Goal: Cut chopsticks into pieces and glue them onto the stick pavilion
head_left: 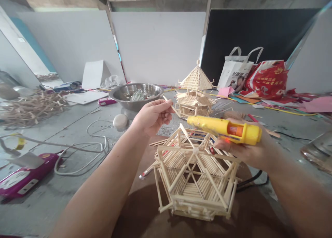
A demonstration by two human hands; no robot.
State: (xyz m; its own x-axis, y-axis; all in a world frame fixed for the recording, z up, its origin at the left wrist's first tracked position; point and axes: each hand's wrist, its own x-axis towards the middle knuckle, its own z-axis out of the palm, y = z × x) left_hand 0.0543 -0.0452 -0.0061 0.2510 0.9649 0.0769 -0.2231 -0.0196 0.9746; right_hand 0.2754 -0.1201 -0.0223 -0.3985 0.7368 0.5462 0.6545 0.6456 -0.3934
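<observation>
Between the fingertips of my left hand (155,115) is a thin wooden stick (175,110), slanting down to the right. My right hand (249,151) is wrapped round a yellow hot glue gun (207,123), whose nozzle points left, close to the stick's lower end. Whether the two touch, I cannot tell. Below both hands stands a many-sided frame of wooden sticks (178,193) on a brown board (140,213). Beams radiate from a hub on its top. Behind the hands rises a finished-looking tiered stick pavilion (197,79) with a pointed roof.
A steel bowl (121,95) holds clear material. A purple power strip (31,172) and white cable (77,148) lie at left, near a heap of sticks (38,108). Bags, a red one (268,79) among them, stand at back right. A glass jar (319,151) sits at right.
</observation>
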